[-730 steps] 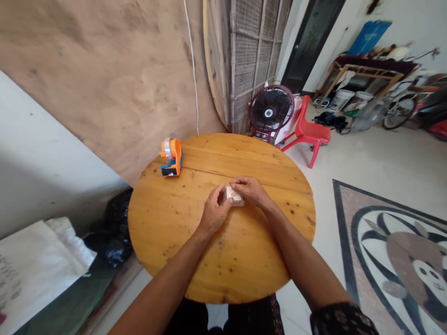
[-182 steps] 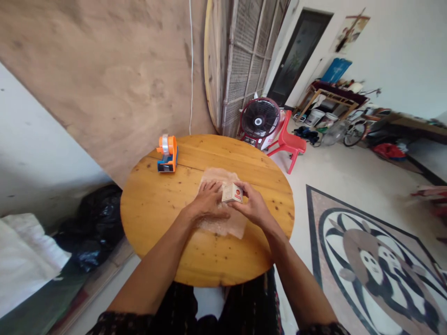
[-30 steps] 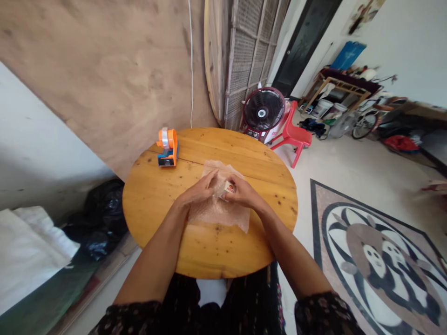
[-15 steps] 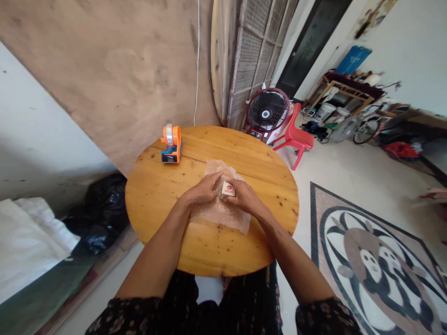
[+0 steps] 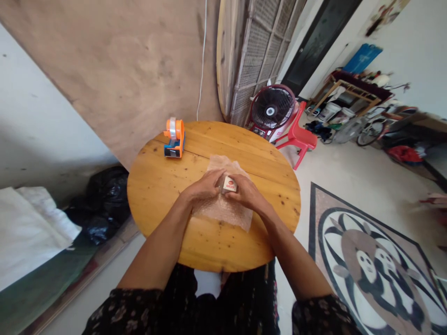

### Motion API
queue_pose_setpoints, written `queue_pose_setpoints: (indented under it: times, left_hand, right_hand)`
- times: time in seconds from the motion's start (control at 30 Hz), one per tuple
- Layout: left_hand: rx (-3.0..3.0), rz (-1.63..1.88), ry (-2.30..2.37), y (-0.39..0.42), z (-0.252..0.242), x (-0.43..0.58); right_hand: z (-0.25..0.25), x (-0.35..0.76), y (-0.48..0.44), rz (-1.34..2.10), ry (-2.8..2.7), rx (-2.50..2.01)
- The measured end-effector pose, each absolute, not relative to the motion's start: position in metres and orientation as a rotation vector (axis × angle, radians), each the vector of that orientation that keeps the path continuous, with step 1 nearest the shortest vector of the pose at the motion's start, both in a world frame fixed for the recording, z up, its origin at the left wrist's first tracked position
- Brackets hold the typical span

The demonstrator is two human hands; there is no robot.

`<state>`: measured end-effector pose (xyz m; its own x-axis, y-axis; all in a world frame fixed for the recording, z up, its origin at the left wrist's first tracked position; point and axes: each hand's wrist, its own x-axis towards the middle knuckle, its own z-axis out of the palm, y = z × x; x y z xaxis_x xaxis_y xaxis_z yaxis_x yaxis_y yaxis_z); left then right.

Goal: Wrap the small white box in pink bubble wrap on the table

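Observation:
A small white box (image 5: 229, 184) with a red print on its top sits on a sheet of bubble wrap (image 5: 228, 213) in the middle of the round table. My right hand (image 5: 245, 190) grips the box from the right, thumb at the near side and fingers behind it. Just left of the box, my left hand (image 5: 206, 187) curls over the bubble wrap and pinches part of it near the box's side. Its fingertips are partly hidden by the hand and the wrap.
An orange and blue tape dispenser (image 5: 174, 138) stands at the back left of the wooden table (image 5: 160, 186). Beyond the table are a fan (image 5: 272, 109) and a red plastic chair (image 5: 300, 135). Black bags (image 5: 104, 197) lie on the left, and a panda-patterned floor panel (image 5: 377, 260) on the right.
The camera view has shifted slightly. Both hands stay around the box, with the left hand's fingers a little closer to it and the wrap.

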<state>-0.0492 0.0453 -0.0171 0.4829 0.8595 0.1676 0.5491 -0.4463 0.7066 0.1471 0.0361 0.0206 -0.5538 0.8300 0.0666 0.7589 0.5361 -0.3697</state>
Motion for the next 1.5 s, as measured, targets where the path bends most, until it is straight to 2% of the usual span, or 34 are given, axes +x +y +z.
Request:
queue_pose_setpoints:
  times: [0.53, 0.93, 1.23, 1.5]
  left_hand:
    - [2.186, 0.6, 1.169, 0.045, -0.013, -0.05]
    - [2.15, 0.75, 1.128, 0.046, -0.013, -0.048]
    - [2.059, 0.923, 0.99, 0.041, 0.005, -0.047]
    - [1.939, 0.824, 0.968, 0.038, 0.011, -0.049]
  right_hand:
    - [0.03, 0.145, 0.031, 0.429, -2.584, -1.454]
    - [0.032, 0.145, 0.028, 0.423, -2.595, -1.453]
    - [0.032, 0.169, 0.03, 0.69, -2.418, -1.275]
    - [0.045, 0.176, 0.005, 0.799, -2.573, -1.169]
